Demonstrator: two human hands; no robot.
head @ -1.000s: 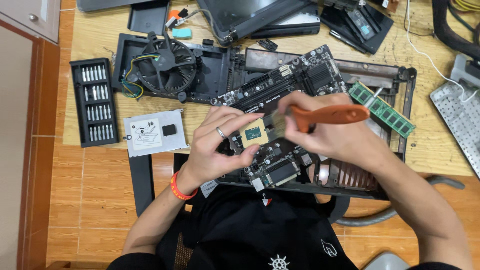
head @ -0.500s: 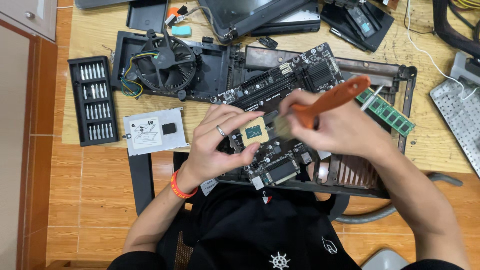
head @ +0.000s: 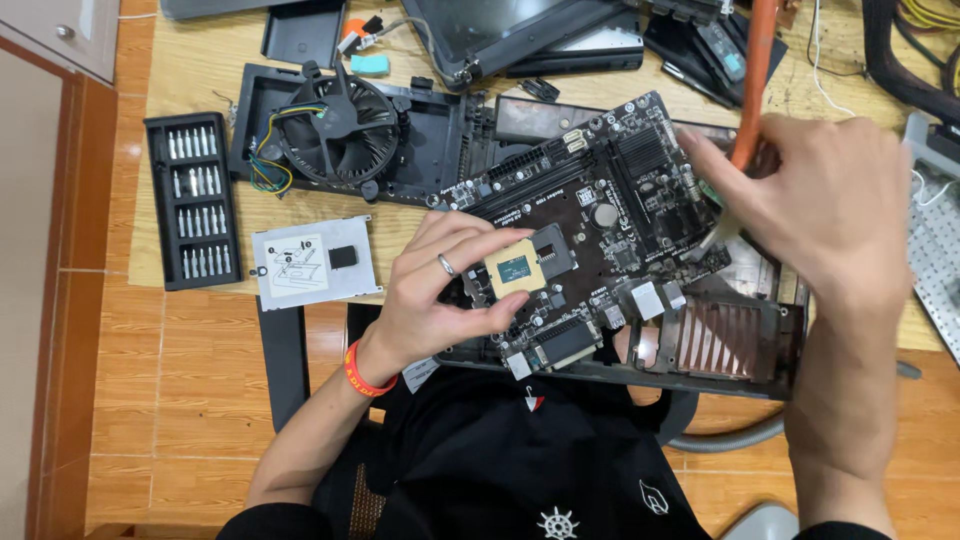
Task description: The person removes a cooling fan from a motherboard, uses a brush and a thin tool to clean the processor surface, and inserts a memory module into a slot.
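Observation:
My left hand [head: 440, 290] pinches a small square processor chip [head: 515, 270] by its edges, held just above a black computer motherboard [head: 610, 210]. There is a ring on one finger and an orange band on the wrist. My right hand [head: 820, 200] is closed around an orange-handled brush [head: 755, 70], handle pointing up and away, over the right side of the motherboard. The bristles show as a pale blur by the board's right edge. The motherboard rests on an opened black computer case [head: 720, 350].
A cooling fan [head: 335, 130] sits in a black frame at the back left. A black screwdriver bit set [head: 192, 200] lies at the far left, a metal drive bracket [head: 312, 262] beside it. Laptop parts, cables and a keyboard [head: 935, 270] crowd the back and right.
My right hand has swung the brush from over the chip to the right side of the board, handle now tilted upright. My left hand still holds the chip in the same spot.

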